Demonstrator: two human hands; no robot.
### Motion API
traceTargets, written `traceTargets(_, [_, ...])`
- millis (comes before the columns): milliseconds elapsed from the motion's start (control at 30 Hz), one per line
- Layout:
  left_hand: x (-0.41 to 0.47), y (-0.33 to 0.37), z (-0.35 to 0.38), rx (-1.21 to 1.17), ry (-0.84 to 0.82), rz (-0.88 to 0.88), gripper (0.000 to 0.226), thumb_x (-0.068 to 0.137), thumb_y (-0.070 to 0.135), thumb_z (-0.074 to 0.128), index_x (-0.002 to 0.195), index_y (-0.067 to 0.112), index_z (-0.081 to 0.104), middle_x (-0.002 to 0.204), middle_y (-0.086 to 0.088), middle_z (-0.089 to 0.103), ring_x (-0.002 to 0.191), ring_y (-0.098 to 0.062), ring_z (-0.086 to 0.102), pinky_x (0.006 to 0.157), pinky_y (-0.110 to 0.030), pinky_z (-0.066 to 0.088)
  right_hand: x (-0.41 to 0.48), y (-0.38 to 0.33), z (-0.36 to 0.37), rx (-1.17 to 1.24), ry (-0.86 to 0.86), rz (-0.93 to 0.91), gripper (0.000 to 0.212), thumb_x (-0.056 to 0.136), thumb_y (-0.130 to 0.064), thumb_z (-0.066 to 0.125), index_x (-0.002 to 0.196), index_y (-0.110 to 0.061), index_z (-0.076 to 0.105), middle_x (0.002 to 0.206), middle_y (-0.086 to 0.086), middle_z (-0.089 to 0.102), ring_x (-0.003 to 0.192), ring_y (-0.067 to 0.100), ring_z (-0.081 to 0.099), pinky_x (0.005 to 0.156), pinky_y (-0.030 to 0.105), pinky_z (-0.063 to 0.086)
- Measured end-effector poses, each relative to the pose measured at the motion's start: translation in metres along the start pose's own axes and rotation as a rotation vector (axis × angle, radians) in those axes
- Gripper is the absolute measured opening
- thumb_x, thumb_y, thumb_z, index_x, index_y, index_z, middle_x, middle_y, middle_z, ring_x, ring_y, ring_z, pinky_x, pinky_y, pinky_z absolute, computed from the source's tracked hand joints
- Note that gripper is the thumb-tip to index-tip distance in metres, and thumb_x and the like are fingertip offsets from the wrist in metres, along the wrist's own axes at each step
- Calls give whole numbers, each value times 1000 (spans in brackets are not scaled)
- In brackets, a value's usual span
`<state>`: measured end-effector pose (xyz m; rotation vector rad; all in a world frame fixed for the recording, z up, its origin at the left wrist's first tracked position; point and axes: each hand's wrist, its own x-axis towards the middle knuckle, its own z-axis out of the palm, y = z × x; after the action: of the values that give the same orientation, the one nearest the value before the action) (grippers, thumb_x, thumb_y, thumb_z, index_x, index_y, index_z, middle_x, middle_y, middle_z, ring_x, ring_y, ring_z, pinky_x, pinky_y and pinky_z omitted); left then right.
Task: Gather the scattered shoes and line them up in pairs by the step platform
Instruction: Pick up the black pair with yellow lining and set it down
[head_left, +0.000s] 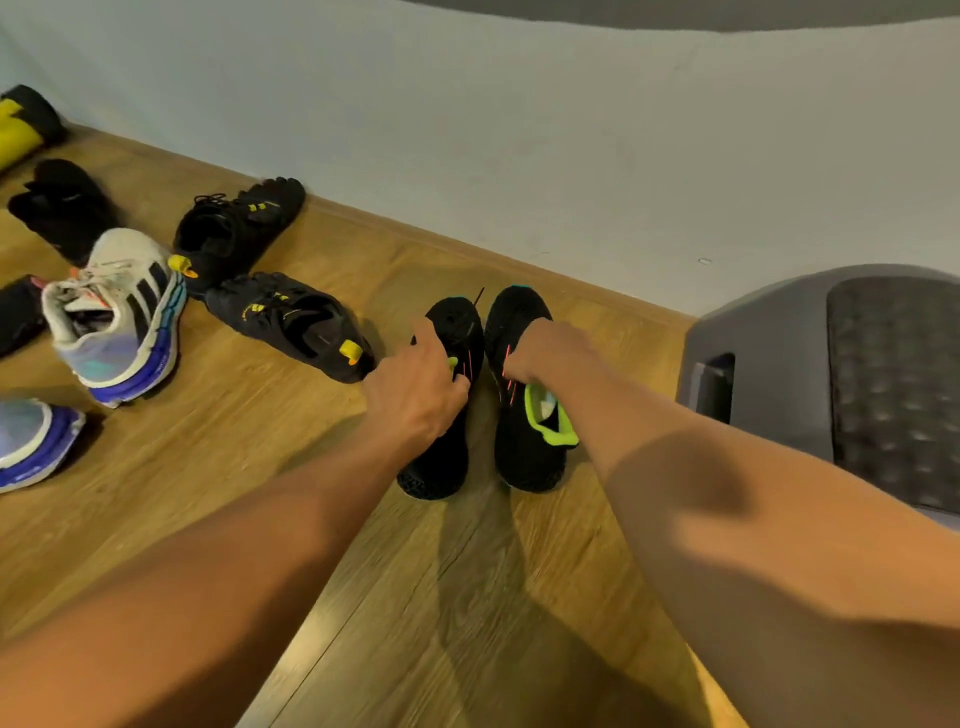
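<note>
Warm wood-grain plank floor (218, 467) with a soft sheen, matt painted wall (519, 130), black knit-mesh cloth shoes (524, 457) with glossy neon-green lining, and smooth grey plastic step platform (769, 332) topped by a bumpy rubbery mat.

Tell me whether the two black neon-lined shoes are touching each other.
Apart. The head view shows a strip of wood floor running between the left black shoe and the right black shoe along their length.
</note>
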<state>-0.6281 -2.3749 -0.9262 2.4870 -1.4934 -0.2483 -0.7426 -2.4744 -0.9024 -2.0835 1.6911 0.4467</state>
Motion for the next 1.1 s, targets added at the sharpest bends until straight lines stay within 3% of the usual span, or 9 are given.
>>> traceTargets(133, [-4,-1,18,-35,-129,17,64,82,51,63,120,11,32,102,-14,57,86,-38,59,58,-37,37,-7,-2,2,126,-316,-23,76,82,-56,63,139,-10,44,130,13,49,110,30,55,90,39,49])
traceTargets(267, [-5,-20,21,-361,-263,20,67,74,45,74,119,15,36,108,-2,47,93,-23,52,73,-37,46,-14,25,-7,257,-425,-1,98,79,-31,75,153,-21,12,154,10,25,115,34,52,89,44,54])
traceTargets(333, [-9,-27,21,-483,-268,-55,56,76,33,72,118,17,38,114,-6,49,95,-22,53,76,-37,49,-22,28,5,209,-365,-3,85,87,-14,66,152,-12,13,151,16,31,118,37,52,91,44,52])
traceTargets(500, [-9,-24,24,-343,-371,-265,28,84,16,60,106,6,45,100,-13,54,78,-29,61,56,-36,53,-19,13,41,211,41,64,21,92,-12,53,111,-5,59,102,12,60,82,27,53,68,33,46])
traceTargets(567, [0,-20,15,-164,-367,-165,7,85,5,53,80,4,48,85,-15,57,64,-26,56,55,-36,50,-18,8,39,232,51,76,17,91,-10,53,106,-5,60,88,12,57,80,29,57,68,35,51])
traceTargets(633, [8,-11,-3,-38,-342,-99,16,86,0,49,71,3,43,77,-15,53,61,-26,48,56,-37,42,-26,7,33,267,28,100,18,91,-9,51,106,-3,60,91,16,57,85,33,64,75,41,56])
traceTargets(767, [-4,11,-54,-16,-335,-55,5,87,2,50,83,5,48,80,-16,50,73,-34,48,64,-39,38,-71,12,3,344,-42,146,9,92,-12,52,96,-7,58,106,17,58,93,36,65,81,47,56])
traceTargets(933, [-42,52,-164,-96,-404,-112,10,88,5,49,97,1,51,101,-23,57,89,-40,54,66,-40,38,-151,19,-99,264,-91,144,21,87,-2,51,67,-9,49,71,10,53,72,34,64,43,32,40])
traceTargets(1100, [-75,100,-319,-163,-435,-150,28,88,10,53,114,-1,51,114,-23,58,105,-43,56,71,-38,37,-272,9,-239,257,-127,159,24,88,-2,49,65,-7,47,62,11,50,54,28,54,44,32,41])
